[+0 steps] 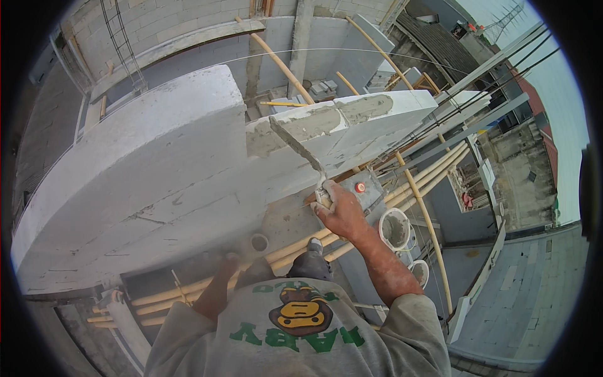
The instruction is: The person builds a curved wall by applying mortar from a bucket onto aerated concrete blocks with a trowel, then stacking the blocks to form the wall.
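My right hand (342, 212) is closed round the handle of a mortar-smeared trowel (298, 146). Its narrow blade points up and left, the tip close to the wet grey mortar (301, 124) spread on top of the white block wall (176, 166); whether it touches cannot be told. A taller white block (213, 94) rises just left of the mortar, which also coats part of the wall's near face there. Low beside my body, my left hand (232, 261) looks hazy and holds nothing that I can make out; its fingers do not show clearly.
Bamboo poles (433, 173) run below me and to the right. Mortar-stained buckets (394, 229) stand at my right, and a smaller pail (259, 242) sits below the wall. A thin string (377, 50) stretches above the wall. Metal bars (496, 116) cross at the right.
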Tool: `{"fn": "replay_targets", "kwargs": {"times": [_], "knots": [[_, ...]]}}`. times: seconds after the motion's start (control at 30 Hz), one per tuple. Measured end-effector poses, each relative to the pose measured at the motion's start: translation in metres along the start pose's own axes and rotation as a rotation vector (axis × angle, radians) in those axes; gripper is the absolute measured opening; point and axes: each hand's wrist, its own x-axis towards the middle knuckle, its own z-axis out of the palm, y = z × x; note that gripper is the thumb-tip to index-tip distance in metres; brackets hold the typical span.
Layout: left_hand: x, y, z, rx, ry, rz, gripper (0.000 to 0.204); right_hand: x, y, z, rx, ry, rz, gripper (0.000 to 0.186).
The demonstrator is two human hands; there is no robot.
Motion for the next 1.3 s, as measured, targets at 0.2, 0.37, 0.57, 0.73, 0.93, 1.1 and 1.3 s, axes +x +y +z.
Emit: {"fn": "replay_targets", "kwargs": {"times": [0.2, 0.37, 0.57, 0.73, 0.93, 1.1, 1.3], "knots": [[-0.005, -0.013, -0.042, 0.104, -0.103, -0.013, 0.026, 0.020, -0.014, 0.017, 0.502, 0.256, 0.079, 0.039], [-0.012, -0.064, -0.049, 0.178, 0.033, 0.004, 0.022, 0.037, -0.080, 0.063, 0.825, 0.145, 0.181, 0.034], [-0.047, -0.014, -0.056, -0.047, 0.056, -0.025, 0.023, 0.052, -0.129, 0.104, 0.731, 0.364, -0.065, 0.037], [-0.065, 0.054, -0.052, -0.126, -0.126, -0.391, 0.022, 0.007, -0.098, 0.105, 0.487, 0.329, -0.024, 0.040], [-0.020, -0.039, -0.033, 0.769, -0.361, 0.193, 0.023, -0.073, -0.002, 0.105, 0.295, 0.133, 0.009, 0.045], [0.053, -0.001, -0.026, 0.115, -0.214, 0.154, 0.027, -0.127, 0.115, 0.094, 0.290, 0.300, 0.350, 0.046], [0.101, 0.174, 0.114, 0.172, -0.339, -0.346, 0.039, -0.246, 0.326, 0.093, 0.313, 0.032, 1.291, 0.041]]}}
